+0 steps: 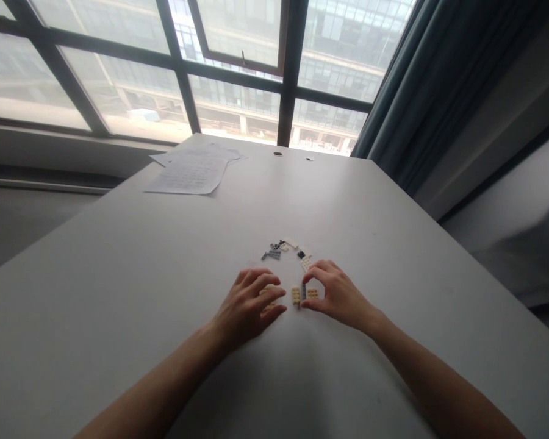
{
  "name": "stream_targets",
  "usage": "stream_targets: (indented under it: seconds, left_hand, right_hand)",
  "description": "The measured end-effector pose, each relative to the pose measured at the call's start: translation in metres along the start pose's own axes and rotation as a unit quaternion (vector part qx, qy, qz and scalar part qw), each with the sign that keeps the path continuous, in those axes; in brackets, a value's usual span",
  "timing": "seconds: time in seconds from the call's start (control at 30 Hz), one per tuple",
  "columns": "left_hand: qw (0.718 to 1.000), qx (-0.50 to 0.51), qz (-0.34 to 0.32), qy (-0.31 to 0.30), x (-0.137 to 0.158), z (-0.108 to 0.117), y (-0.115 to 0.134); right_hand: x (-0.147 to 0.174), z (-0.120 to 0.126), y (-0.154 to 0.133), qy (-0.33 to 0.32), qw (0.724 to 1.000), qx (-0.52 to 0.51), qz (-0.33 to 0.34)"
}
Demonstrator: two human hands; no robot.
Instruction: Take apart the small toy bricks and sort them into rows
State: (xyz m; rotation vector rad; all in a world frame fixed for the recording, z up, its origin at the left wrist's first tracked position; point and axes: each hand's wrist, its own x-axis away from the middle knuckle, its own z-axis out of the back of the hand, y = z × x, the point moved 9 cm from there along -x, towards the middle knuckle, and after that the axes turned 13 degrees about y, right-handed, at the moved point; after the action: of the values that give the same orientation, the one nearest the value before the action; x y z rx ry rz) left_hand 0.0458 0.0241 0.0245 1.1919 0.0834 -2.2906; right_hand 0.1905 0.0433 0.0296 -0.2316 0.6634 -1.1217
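Note:
My right hand (336,289) pinches a narrow dark grey building brick (304,291) by its two ends, between thumb and index finger. A tan studded brick (295,296) stands just left of it. Another tan piece (313,294) lies inside the curve of my right fingers. My left hand (251,300) is open, its fingers apart and curved over more tan pieces (269,299), which they partly hide. Beyond my right fingertips lies a cream plate piece (306,263), with a black piece (301,254) behind it.
Farther off lie grey pieces (274,254), small black pieces (278,244) and a long cream piece (291,244). Printed papers (187,174) rest at the far left of the white table (201,244). Windows stand behind it, and a dark curtain (407,110) hangs at the right.

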Motion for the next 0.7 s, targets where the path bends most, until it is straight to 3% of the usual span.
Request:
stream_targets:
  seconds: [0.13, 0.23, 0.7]
  left_hand:
    - [0.996, -0.004, -0.019, -0.092, 0.003, -0.015, 0.008]
    - [0.993, -0.009, -0.014, -0.120, 0.005, -0.020, 0.009]
    - [0.990, -0.009, -0.006, -0.139, 0.007, -0.025, 0.006]
  right_hand:
    - [0.004, -0.009, 0.013, -0.024, 0.999, 0.041, -0.008]
    - [0.003, -0.017, 0.015, -0.029, 0.998, 0.047, -0.008]
    - [0.004, -0.027, 0.019, -0.044, 0.998, 0.035, -0.025]
